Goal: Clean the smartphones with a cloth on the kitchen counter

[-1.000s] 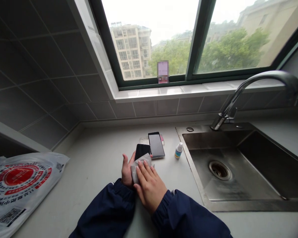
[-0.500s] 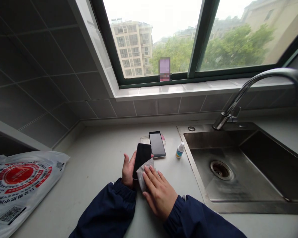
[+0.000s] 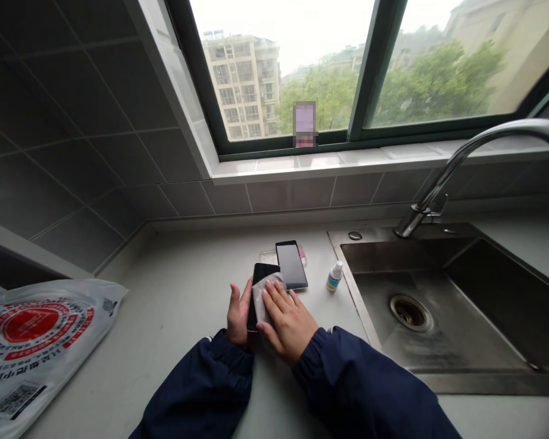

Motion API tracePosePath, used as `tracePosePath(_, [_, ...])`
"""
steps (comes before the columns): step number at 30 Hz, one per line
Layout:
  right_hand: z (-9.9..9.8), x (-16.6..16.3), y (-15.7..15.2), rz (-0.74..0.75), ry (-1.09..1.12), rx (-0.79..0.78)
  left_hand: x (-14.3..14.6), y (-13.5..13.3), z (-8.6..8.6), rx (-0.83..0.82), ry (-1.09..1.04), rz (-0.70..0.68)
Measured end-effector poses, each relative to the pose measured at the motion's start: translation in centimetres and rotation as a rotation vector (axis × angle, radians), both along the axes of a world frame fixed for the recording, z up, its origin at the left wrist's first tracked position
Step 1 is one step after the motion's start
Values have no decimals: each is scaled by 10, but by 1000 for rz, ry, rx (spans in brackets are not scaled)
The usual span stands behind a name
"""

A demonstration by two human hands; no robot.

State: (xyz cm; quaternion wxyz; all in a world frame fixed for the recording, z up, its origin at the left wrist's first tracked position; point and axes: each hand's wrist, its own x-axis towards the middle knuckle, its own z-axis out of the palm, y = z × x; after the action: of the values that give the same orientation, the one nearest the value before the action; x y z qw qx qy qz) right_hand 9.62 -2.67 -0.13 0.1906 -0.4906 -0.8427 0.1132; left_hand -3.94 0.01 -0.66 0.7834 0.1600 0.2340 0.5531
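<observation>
A black-screened smartphone is tilted in my left hand, whose thumb stands up apart on the left while the palm and other fingers support the phone from behind. My right hand presses a light grey cloth onto the screen with its fingers laid out over it. The cloth hides much of the phone's middle and right side. Just beyond, a second smartphone rests face up on a clear case with a pink part. A small white-capped spray bottle stands upright to the right.
A steel sink with a curved faucet takes up the right of the counter. At the left lies a white plastic bag with red print. Behind the counter are a tiled wall and a window.
My right hand has slid the cloth up and left over the phone's screen, covering more of it. My left hand and the phone have hardly moved.
</observation>
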Motion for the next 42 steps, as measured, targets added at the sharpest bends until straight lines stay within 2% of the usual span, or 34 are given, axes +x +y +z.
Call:
tracePosePath(7, [4, -6, 34, -79, 17, 11, -1, 3, -9, 37, -31, -12])
tracePosePath(14, [9, -19, 52, -101, 53, 44, 3, 0, -7, 39, -38, 6])
tracePosePath(19, [4, -27, 41, -76, 77, 80, 5, 2, -8, 68, -89, 5])
tracePosePath(24, [-8, -33, 17, 29, 92, 113, 0, 5, -7, -33, -91, 11])
tracePosePath(31, [-22, -28, -13, 89, 104, 250, -3, 0, -2, -3, 11, 56])
tracePosePath(37, [-36, -13, -11, 192, 79, 434, -7, -1, -5, 7, 55, 12])
tracePosePath(42, [-45, -1, 0, 219, 151, 562, -3, -3, 4, -47, 44, 39])
